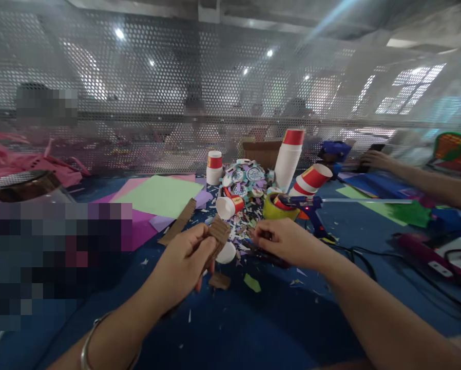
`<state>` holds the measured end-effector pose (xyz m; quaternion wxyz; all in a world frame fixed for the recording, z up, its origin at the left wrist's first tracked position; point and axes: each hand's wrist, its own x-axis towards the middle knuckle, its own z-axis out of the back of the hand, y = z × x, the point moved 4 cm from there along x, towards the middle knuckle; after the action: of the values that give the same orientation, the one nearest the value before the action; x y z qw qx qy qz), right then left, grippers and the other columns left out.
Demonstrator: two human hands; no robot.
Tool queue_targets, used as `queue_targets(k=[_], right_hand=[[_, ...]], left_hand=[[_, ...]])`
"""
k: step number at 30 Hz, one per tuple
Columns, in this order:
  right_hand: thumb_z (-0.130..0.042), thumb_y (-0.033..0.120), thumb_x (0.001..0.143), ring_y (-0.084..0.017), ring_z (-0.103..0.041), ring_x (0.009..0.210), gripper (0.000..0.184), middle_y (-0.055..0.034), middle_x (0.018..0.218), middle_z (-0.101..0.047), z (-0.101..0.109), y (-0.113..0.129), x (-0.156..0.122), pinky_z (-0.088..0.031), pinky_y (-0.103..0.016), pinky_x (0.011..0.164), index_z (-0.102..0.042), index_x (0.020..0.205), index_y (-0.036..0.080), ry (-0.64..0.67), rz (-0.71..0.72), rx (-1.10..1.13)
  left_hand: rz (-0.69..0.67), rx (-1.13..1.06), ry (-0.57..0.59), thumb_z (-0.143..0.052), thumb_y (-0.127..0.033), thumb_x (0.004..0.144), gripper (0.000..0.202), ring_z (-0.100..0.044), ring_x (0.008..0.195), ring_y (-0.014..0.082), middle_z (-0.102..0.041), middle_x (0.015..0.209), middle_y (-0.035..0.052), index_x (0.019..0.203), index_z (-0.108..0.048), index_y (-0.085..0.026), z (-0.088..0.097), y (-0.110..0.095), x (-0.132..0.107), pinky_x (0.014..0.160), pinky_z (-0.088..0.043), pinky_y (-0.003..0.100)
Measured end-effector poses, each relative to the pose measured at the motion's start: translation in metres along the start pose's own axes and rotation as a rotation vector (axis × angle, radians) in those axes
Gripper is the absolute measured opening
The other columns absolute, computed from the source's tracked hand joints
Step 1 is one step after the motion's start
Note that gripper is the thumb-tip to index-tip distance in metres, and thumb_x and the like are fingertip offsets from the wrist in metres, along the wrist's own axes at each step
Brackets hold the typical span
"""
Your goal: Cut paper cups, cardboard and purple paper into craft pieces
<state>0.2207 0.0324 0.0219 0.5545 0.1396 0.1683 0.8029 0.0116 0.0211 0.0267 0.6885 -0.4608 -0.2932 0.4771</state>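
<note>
My left hand (190,254) grips a small piece of brown corrugated cardboard (218,231) between thumb and fingers. To the right, my right hand (280,236) is low over the paper scraps with its fingers curled. A dark object (272,257) lies partly hidden beneath it; whether the fingers hold anything is unclear. Between the hands are a white disc (226,253) and many coloured paper scraps (244,226). A brown cardboard scrap (219,280) and a green paper scrap (252,282) lie nearer to me. A longer cardboard strip (178,221) rests beyond my left hand.
Paper cups (288,159) stand stacked behind a yellow tape roll (279,208) and a blue glue gun (307,205). Coloured sheets (159,195) lie left. A purple power strip (423,254) with cables is right, near another person's arm (419,177). A perforated screen (146,92) stands behind.
</note>
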Motion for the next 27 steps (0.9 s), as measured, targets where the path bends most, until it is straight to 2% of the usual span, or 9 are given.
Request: queue_targets(k=[4,7,11,15,17,19,22,25,27], right_hand=[[-0.065,0.027,0.078,-0.016,-0.054,0.063,0.010,-0.0022,0.069,-0.063,-0.007,-0.007,-0.003,-0.026,-0.026,0.054,-0.063,0.074,0.019,0.075,-0.004,-0.114],[-0.065,0.020,0.073,-0.017,-0.054,0.065,0.003,-0.0025,0.071,-0.063,-0.011,-0.007,-0.005,-0.025,-0.026,0.055,-0.063,0.072,0.019,0.091,0.002,-0.156],[-0.060,0.014,0.068,-0.015,-0.051,0.061,0.005,-0.0021,0.067,-0.060,-0.010,-0.004,-0.005,-0.024,-0.026,0.054,-0.059,0.066,0.018,0.094,0.000,-0.157],[-0.058,0.017,0.069,-0.013,-0.048,0.057,0.007,-0.0004,0.064,-0.057,-0.005,0.000,-0.002,-0.028,-0.025,0.053,-0.054,0.063,0.018,0.074,-0.005,-0.086],[-0.057,0.018,0.072,-0.012,-0.050,0.058,0.007,0.0006,0.067,-0.057,-0.002,0.003,-0.001,-0.032,-0.024,0.053,-0.053,0.066,0.019,0.058,0.007,-0.033],[-0.056,0.019,0.076,-0.011,-0.050,0.058,0.007,0.0015,0.068,-0.056,0.000,0.009,-0.001,-0.036,-0.023,0.054,-0.051,0.070,0.019,0.029,0.025,0.094],[-0.055,0.018,0.077,-0.011,-0.049,0.058,0.009,0.0024,0.066,-0.052,0.000,0.019,-0.004,-0.038,-0.023,0.054,-0.050,0.070,0.019,-0.005,0.062,0.343],[-0.055,0.017,0.075,-0.012,-0.048,0.060,0.008,0.0023,0.067,-0.051,-0.004,0.027,-0.005,-0.037,-0.024,0.055,-0.052,0.069,0.018,-0.003,0.096,0.433],[-0.054,0.016,0.075,-0.012,-0.048,0.062,0.005,0.0021,0.068,-0.051,-0.008,0.030,-0.004,-0.037,-0.024,0.056,-0.053,0.071,0.018,0.004,0.114,0.490]], left_hand=[[0.059,-0.120,-0.067,-0.044,-0.037,0.094,0.028,-0.045,0.032,0.0066,-0.064,0.058,-0.0025,0.073,-0.051,-0.020,0.002,0.004,0.003,0.039,-0.031,0.020],[0.098,-0.213,-0.096,-0.050,-0.039,0.091,0.023,-0.051,0.037,0.0083,-0.067,0.063,-0.0009,0.079,-0.054,-0.020,0.003,0.006,0.004,0.040,-0.035,0.020],[0.121,-0.302,-0.126,-0.055,-0.039,0.088,0.021,-0.059,0.046,0.0102,-0.068,0.073,0.0004,0.082,-0.056,-0.019,0.004,0.005,0.004,0.045,-0.041,0.021],[0.123,-0.405,-0.120,-0.059,-0.038,0.087,0.020,-0.069,0.072,0.0174,-0.067,0.085,0.0029,0.085,-0.059,-0.018,0.000,0.006,0.004,0.061,-0.051,0.025],[0.131,-0.477,-0.101,-0.061,-0.038,0.086,0.020,-0.068,0.088,0.0206,-0.066,0.089,0.0036,0.087,-0.060,-0.018,-0.005,0.009,0.004,0.071,-0.053,0.027],[0.139,-0.544,-0.071,-0.061,-0.039,0.087,0.020,-0.065,0.095,0.0203,-0.065,0.093,0.0034,0.089,-0.062,-0.019,-0.011,0.011,0.004,0.077,-0.053,0.028],[0.145,-0.628,0.002,-0.061,-0.038,0.088,0.019,-0.062,0.085,0.0149,-0.063,0.090,0.0016,0.090,-0.062,-0.020,-0.021,0.012,0.002,0.074,-0.051,0.025],[0.160,-0.662,0.067,-0.063,-0.037,0.087,0.019,-0.054,0.068,0.0102,-0.060,0.077,-0.0006,0.088,-0.061,-0.019,-0.028,0.009,-0.001,0.062,-0.046,0.021],[0.162,-0.654,0.083,-0.064,-0.036,0.086,0.018,-0.051,0.064,0.0092,-0.059,0.073,-0.0012,0.088,-0.062,-0.018,-0.029,0.007,-0.002,0.061,-0.044,0.021]])
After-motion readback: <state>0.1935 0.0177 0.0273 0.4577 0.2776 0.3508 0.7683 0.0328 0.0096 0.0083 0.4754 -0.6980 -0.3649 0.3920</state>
